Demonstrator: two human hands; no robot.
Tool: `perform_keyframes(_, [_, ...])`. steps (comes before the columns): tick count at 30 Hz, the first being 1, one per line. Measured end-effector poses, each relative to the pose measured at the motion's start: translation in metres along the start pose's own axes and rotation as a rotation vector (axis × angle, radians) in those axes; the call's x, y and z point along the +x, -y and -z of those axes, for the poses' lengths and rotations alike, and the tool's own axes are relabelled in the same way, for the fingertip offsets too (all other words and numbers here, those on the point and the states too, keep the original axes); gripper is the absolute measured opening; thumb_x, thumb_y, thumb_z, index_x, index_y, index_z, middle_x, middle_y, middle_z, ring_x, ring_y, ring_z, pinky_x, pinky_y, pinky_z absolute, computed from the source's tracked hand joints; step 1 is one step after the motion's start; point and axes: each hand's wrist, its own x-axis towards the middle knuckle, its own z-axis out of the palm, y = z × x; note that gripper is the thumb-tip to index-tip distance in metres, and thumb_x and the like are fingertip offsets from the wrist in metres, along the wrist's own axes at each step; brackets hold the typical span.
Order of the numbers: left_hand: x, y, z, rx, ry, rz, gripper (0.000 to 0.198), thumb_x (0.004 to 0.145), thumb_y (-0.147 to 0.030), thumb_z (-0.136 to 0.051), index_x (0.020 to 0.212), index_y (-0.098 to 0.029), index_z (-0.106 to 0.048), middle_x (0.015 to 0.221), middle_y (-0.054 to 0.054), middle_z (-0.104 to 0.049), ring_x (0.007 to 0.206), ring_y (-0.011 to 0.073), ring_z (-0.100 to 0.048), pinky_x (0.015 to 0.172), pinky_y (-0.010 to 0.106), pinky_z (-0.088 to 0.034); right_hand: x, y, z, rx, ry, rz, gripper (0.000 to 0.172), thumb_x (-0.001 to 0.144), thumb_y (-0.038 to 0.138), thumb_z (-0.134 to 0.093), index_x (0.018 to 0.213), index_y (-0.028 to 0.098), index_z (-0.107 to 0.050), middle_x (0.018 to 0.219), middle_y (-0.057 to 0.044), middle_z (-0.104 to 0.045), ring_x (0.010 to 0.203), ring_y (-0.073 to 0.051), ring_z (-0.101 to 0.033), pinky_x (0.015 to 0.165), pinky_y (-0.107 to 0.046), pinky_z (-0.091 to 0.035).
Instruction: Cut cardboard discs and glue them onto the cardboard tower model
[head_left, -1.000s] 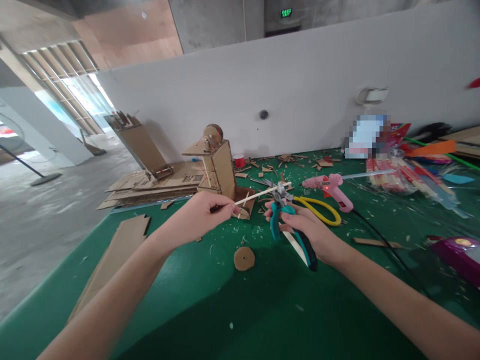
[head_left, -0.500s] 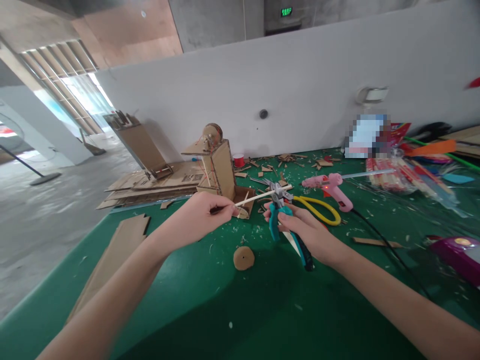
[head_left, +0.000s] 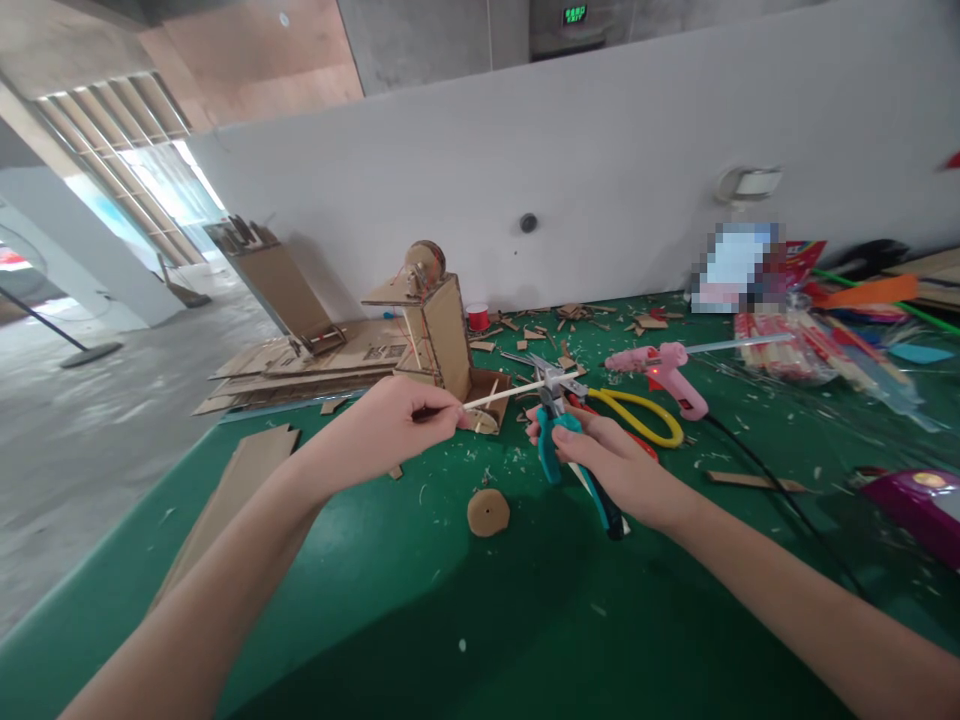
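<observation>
Between its fingertips my left hand pinches one end of a thin pale wooden stick. My right hand is wrapped round teal-and-black pliers, whose metal jaws sit across the stick near its far end. A second pale strip shows under the right palm, partly hidden by the hand. Below the hands a cardboard disc with a small centre hole lies flat on the green table. Just behind the left fingertips stands a cardboard structure with a round cardboard wheel on top.
Right of the pliers lie a tool with yellow-and-red handles and a pink glue gun with a dark cord. Flat cardboard sheets are stacked at left. Cardboard scraps litter the back, and bagged sticks lie at right.
My left hand has shifted slightly left with the stick, and the stick's far end reaches less beyond the jaws. The pliers stay around the stick.
</observation>
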Motion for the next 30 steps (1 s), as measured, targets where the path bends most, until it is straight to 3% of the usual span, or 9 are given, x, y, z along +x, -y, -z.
perform_keyframes(10, [-0.001, 0.002, -0.001, -0.018, 0.027, 0.025, 0.025, 0.086, -0.026, -0.04, 0.068, -0.018, -0.056, 0.056, -0.003, -0.037, 0.05, 0.0083, -0.036, 0.045, 0.022, -0.027, -0.001, -0.004, 0.0, -0.054, 0.01, -0.015, 0.037, 0.085, 0.059, -0.05, 0.092, 0.023, -0.059, 0.078, 0.0, -0.051, 0.076, -0.018, -0.05, 0.084, -0.038, -0.043])
perform_keyframes(14, [-0.002, -0.003, 0.0, -0.015, 0.031, 0.036, 0.025, 0.084, -0.024, -0.041, 0.06, -0.018, -0.045, 0.057, -0.004, -0.031, 0.051, 0.0084, -0.034, 0.045, 0.022, -0.025, -0.003, -0.003, -0.001, -0.048, 0.017, -0.048, 0.039, 0.085, 0.06, -0.049, 0.096, 0.024, -0.059, 0.087, -0.002, -0.056, 0.084, -0.02, -0.052, 0.089, -0.041, -0.042])
perform_keyframes(20, [-0.005, -0.006, 0.0, 0.047, -0.006, 0.047, 0.027, 0.083, -0.024, -0.042, 0.058, -0.019, -0.033, 0.056, -0.004, -0.028, 0.05, 0.0088, -0.028, 0.046, 0.024, -0.023, -0.005, -0.001, -0.003, 0.031, 0.003, -0.134, 0.043, 0.085, 0.059, -0.051, 0.113, 0.027, -0.057, 0.117, -0.004, -0.056, 0.113, -0.022, -0.049, 0.103, -0.043, -0.034])
perform_keyframes(26, [-0.013, -0.019, -0.003, 0.171, -0.062, 0.085, 0.031, 0.083, -0.027, -0.043, 0.06, -0.018, -0.024, 0.054, -0.004, -0.024, 0.049, 0.0089, -0.024, 0.046, 0.026, -0.019, -0.003, -0.006, -0.007, 0.007, -0.056, -0.118, 0.038, 0.085, 0.055, -0.053, 0.105, 0.023, -0.059, 0.109, -0.007, -0.06, 0.106, -0.023, -0.053, 0.098, -0.046, -0.038])
perform_keyframes(30, [-0.017, -0.027, -0.005, 0.271, -0.094, 0.117, 0.03, 0.083, -0.027, -0.042, 0.06, -0.018, -0.024, 0.053, -0.004, -0.024, 0.049, 0.0096, -0.02, 0.045, 0.028, -0.016, 0.0, -0.009, -0.007, 0.138, -0.053, -0.096, 0.033, 0.083, 0.05, -0.059, 0.101, 0.022, -0.059, 0.107, -0.007, -0.061, 0.104, -0.023, -0.055, 0.096, -0.045, -0.04])
